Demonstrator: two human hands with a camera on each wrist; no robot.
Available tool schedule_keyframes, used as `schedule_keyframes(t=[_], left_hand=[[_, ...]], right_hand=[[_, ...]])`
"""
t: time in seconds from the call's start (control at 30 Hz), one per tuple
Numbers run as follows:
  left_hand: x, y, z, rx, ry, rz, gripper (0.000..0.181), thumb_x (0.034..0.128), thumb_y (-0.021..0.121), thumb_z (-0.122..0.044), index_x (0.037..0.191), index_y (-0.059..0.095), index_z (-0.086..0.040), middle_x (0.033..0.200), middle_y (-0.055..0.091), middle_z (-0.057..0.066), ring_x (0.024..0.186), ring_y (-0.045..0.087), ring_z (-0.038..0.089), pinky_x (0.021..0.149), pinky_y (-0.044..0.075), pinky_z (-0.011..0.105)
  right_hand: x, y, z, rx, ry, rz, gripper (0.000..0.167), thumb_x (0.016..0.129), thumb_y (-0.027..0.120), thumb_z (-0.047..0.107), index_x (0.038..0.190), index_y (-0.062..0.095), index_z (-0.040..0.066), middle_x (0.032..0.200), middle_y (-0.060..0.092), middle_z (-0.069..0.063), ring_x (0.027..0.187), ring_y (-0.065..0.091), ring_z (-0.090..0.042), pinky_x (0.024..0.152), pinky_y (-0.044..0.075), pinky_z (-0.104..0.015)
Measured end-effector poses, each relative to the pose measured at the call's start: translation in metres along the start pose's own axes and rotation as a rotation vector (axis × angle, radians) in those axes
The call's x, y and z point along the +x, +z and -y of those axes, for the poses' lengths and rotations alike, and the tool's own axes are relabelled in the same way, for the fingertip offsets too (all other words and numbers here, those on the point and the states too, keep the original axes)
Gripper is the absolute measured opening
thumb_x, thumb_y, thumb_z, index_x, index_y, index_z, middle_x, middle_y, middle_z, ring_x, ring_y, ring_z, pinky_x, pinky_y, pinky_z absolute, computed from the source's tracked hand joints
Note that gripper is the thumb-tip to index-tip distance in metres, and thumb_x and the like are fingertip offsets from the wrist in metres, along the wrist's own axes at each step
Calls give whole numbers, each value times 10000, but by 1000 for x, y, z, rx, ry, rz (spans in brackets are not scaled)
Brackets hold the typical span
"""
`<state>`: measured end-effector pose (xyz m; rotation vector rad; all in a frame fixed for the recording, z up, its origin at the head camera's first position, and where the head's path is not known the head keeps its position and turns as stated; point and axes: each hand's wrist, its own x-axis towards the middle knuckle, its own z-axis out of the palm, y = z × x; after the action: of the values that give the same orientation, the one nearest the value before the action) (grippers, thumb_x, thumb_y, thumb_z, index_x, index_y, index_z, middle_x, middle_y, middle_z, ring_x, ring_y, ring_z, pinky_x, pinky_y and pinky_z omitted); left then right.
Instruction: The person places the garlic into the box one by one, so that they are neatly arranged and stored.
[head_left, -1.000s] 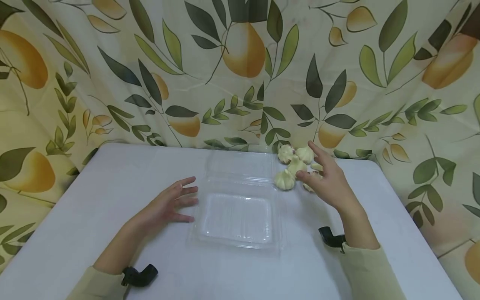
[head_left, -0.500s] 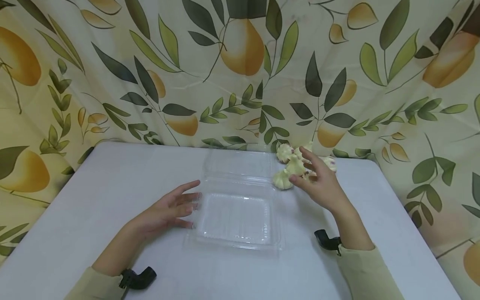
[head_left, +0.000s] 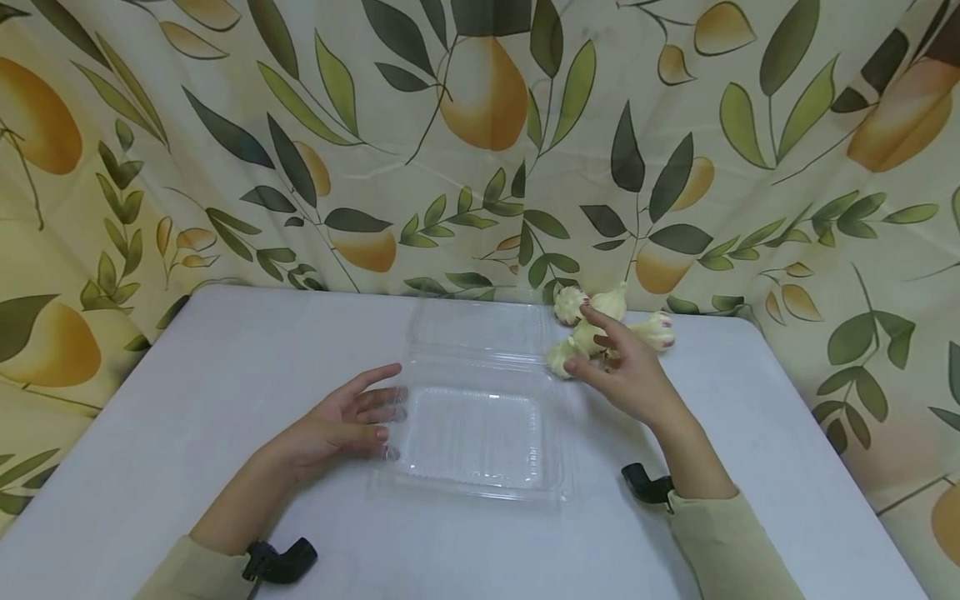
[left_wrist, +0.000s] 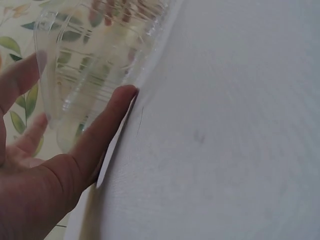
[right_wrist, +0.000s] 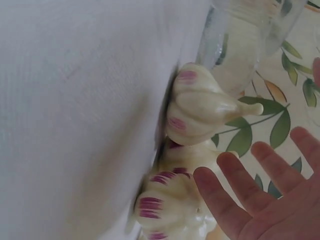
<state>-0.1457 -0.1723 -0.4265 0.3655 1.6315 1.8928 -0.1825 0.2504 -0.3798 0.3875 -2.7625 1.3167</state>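
A clear plastic clamshell box [head_left: 480,493] lies unfolded on the table, its lid [head_left: 480,327] flat at the back. At its left side, my left hand [head_left: 318,433] reaches the rim with spread, mostly straight fingers; several fingertips show through the plastic. The left wrist view has the thumb [left_wrist: 107,122] near the box's edge. Several garlic bulbs [head_left: 572,305] with purple streaks cluster to the right of the lid. Over them hovers my right hand [head_left: 630,371], fingers apart and holding nothing. A garlic bulb [right_wrist: 200,107] stands nearest the box in the right wrist view.
A white-covered table [head_left: 225,367] carries everything. Behind it hangs a cloth [head_left: 420,192] printed with fruit and leaves. Black wrist cameras [head_left: 281,560] sit by both sleeves.
My right hand has moved left and slightly nearer over the garlic, uncovering bulbs on the right. My left hand has shifted a little right, so its fingertips now overlap the box's rim.
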Motion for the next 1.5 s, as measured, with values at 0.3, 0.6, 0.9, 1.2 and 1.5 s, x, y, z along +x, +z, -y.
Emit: schedule_keyframes(t=[0.3, 0.6, 0.9, 1.2, 1.5], left_hand=[[2, 6, 1, -35, 13, -25, 888, 876, 659, 78, 1594, 197, -164, 1624, 227, 188, 1465, 264, 431, 936, 538, 451], [2, 6, 0, -16, 3, -17, 924, 871, 669, 79, 1602, 185, -215, 1626, 214, 174, 1465, 262, 428, 934, 539, 437], [2, 6, -2, 28, -9, 49, 909, 864, 686, 70, 1601, 207, -163, 1660, 137, 142, 1490, 192, 413, 934, 538, 369], [2, 6, -1, 23, 7, 61, 852, 919, 636, 42, 1607, 182, -172, 1660, 131, 152, 1489, 193, 424, 939, 541, 424], [2, 9, 0, 21, 15, 21, 822, 941, 598, 54, 1607, 180, -186, 1650, 151, 170, 1468, 241, 444, 919, 547, 484]], right_hand=[[1, 6, -7, -97, 0, 35, 718, 888, 768, 283, 1517, 425, 228, 1541, 443, -93, 1270, 544, -403, 923, 488, -543], [3, 9, -8, -138, -2, 52, 674, 867, 746, 89, 1480, 478, 166, 1460, 526, -131, 1246, 551, -406, 931, 483, -547], [2, 10, -9, -204, 28, 70, 735, 852, 770, 132, 1508, 440, 158, 1459, 533, -143, 1234, 574, -406, 957, 464, -563], [2, 7, -7, -244, 59, 77, 582, 838, 781, 181, 1366, 574, 47, 1328, 607, -187, 1183, 585, -388, 996, 455, -549], [-2, 7, -6, -215, 93, 125, 456, 834, 795, 197, 1230, 608, 72, 1224, 650, -166, 1133, 612, -372, 976, 451, -553]])
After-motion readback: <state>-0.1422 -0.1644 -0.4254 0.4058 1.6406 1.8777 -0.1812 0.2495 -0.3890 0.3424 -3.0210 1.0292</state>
